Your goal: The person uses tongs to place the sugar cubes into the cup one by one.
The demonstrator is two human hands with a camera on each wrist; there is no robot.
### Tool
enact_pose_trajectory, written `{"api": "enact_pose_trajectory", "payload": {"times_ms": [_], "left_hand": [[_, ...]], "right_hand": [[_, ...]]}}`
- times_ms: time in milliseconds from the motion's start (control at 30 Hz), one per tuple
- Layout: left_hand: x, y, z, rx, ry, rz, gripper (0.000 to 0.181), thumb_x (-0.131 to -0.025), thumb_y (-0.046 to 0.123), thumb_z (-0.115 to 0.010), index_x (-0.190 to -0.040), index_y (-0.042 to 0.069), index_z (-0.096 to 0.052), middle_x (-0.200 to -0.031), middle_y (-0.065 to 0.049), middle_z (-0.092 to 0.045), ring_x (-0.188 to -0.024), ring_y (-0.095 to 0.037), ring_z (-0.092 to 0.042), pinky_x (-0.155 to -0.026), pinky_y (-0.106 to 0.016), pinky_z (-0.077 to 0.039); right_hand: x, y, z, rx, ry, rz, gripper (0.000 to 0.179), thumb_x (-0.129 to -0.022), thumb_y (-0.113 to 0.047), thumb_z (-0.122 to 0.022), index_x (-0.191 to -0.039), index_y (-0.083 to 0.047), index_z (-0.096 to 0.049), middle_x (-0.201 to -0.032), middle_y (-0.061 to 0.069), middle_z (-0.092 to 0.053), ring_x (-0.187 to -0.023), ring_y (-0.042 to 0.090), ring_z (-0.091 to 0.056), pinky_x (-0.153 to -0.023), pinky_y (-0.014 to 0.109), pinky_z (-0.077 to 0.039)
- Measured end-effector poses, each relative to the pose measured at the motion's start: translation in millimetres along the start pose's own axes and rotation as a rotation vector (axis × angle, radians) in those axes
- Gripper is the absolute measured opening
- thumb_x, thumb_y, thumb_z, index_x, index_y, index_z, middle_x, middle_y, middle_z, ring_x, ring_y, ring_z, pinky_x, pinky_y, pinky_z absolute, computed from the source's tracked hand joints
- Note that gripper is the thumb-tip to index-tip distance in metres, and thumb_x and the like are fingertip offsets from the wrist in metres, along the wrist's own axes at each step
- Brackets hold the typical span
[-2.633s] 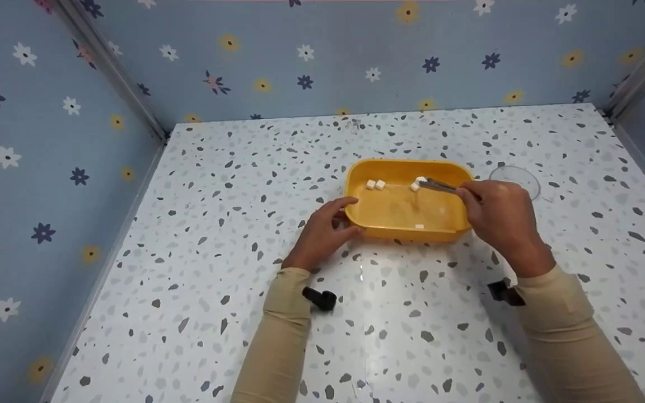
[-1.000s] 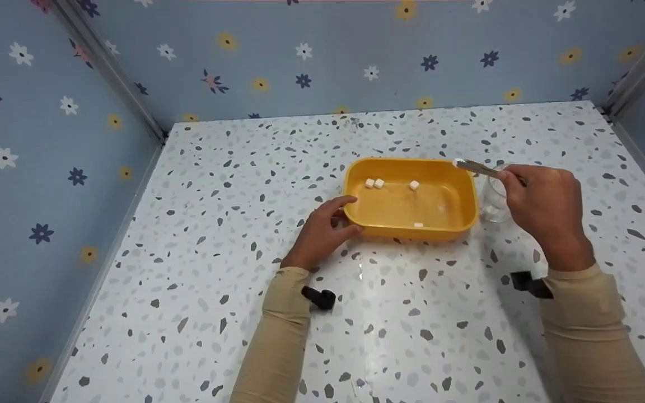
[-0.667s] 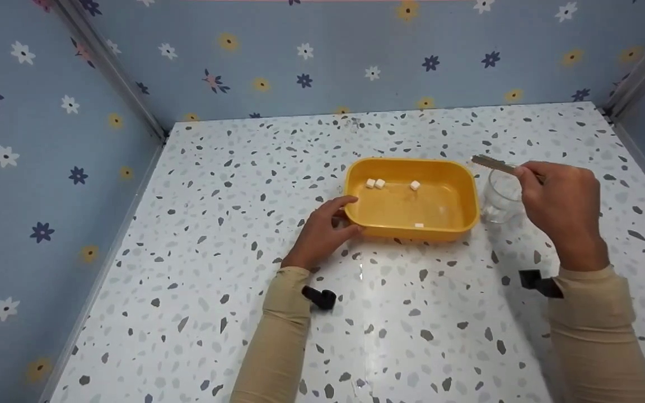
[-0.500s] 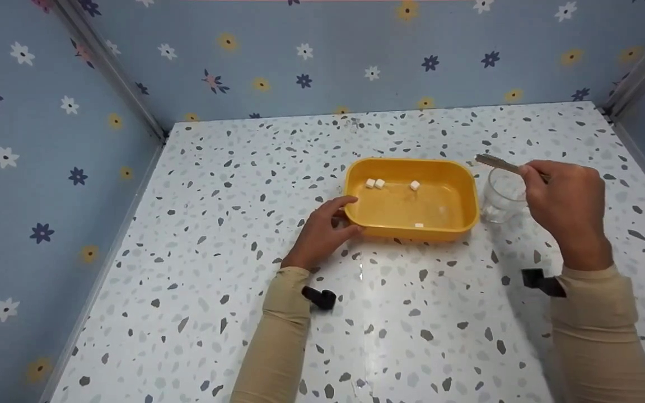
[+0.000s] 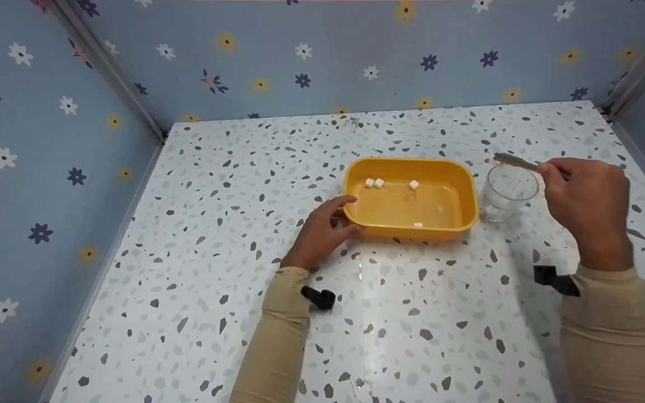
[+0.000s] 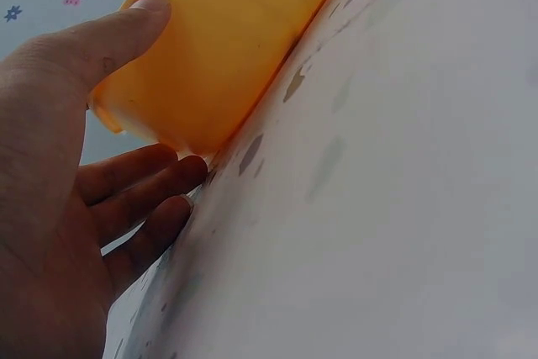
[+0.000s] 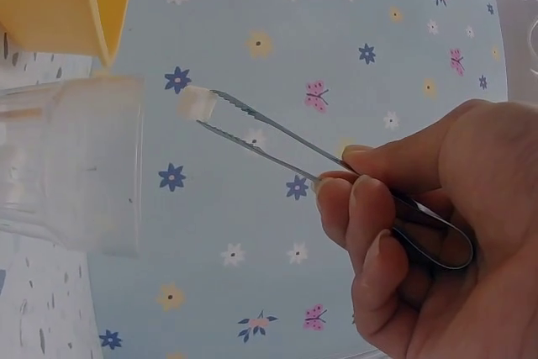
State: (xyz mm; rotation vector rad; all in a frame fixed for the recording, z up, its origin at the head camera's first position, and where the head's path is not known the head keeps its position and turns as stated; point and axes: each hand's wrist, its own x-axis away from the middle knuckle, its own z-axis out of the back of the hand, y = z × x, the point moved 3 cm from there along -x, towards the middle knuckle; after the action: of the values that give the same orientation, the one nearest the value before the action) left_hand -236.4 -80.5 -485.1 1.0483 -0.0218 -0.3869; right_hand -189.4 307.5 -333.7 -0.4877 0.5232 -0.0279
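My right hand [image 5: 594,207] pinches metal tweezers [image 7: 277,132] between thumb and fingers. A small white cube [image 7: 197,102] sits between the toothed tips. In the head view, the tweezers overlap the far rim of a clear glass [image 5: 503,196]; in the right wrist view the cube is above its mouth. My left hand [image 5: 319,232] grips the left end of a yellow tub [image 5: 406,232], thumb on its near side. In the left wrist view, other fingers hang loosely by the tub's base. Inside the tub lie three white cubes [image 5: 414,184].
The glass stands just right of the tub on a speckled white table [image 5: 233,240]. A small white piece [image 5: 418,225] shows by the tub's near wall. Flowered blue panels [image 5: 333,56] border the table at the back and both sides.
My right hand has lifted a white cube with the tweezers and moved right from over the tub to above the glass. The left hand has stayed on the tub.
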Motion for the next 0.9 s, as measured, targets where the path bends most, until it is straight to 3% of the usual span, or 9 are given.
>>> {"api": "enact_pose_trajectory", "payload": {"times_ms": [100,367,633,900], "left_hand": [[0.1,0.6,0.2,0.003,0.001,0.002,0.058,-0.089,0.032,-0.078,-0.141,0.026,-0.054,-0.130,0.002,-0.059,-0.107,-0.013,-0.061,-0.092,-0.034,-0.050],[0.5,1.6,0.7,0.002,-0.007,0.002,0.058,-0.089,0.030,-0.078,-0.142,0.026,-0.054,-0.129,0.000,-0.059,-0.106,-0.013,-0.061,-0.091,-0.034,-0.050],[0.6,1.2,1.0,-0.012,-0.002,0.000,0.057,-0.090,0.029,-0.077,-0.141,0.026,-0.054,-0.130,-0.004,-0.060,-0.105,-0.015,-0.061,-0.089,-0.033,-0.050],[-0.2,0.2,0.4,-0.027,0.000,-0.007,0.058,-0.089,0.031,-0.078,-0.141,0.026,-0.054,-0.131,-0.002,-0.059,-0.105,-0.012,-0.062,-0.090,-0.030,-0.050]], "right_hand": [[-0.5,1.4,2.0,0.026,-0.019,-0.024,0.028,-0.100,-0.015,-0.059,-0.105,0.008,-0.074,-0.091,0.029,-0.071,-0.072,0.039,-0.062,-0.063,0.046,-0.039],[-0.6,8.4,5.9,0.080,-0.091,-0.094,0.031,-0.102,-0.015,-0.055,-0.105,0.010,-0.073,-0.096,0.033,-0.068,-0.087,0.047,-0.062,-0.074,0.060,-0.044],[0.4,9.1,3.7,0.133,-0.166,-0.111,0.027,-0.101,-0.017,-0.057,-0.100,0.004,-0.075,-0.090,0.027,-0.070,-0.068,0.037,-0.058,-0.052,0.045,-0.036],[0.1,9.9,4.3,0.155,-0.177,-0.100,0.027,-0.100,-0.018,-0.057,-0.095,0.000,-0.076,-0.084,0.023,-0.069,-0.066,0.036,-0.057,-0.048,0.042,-0.034]]}}
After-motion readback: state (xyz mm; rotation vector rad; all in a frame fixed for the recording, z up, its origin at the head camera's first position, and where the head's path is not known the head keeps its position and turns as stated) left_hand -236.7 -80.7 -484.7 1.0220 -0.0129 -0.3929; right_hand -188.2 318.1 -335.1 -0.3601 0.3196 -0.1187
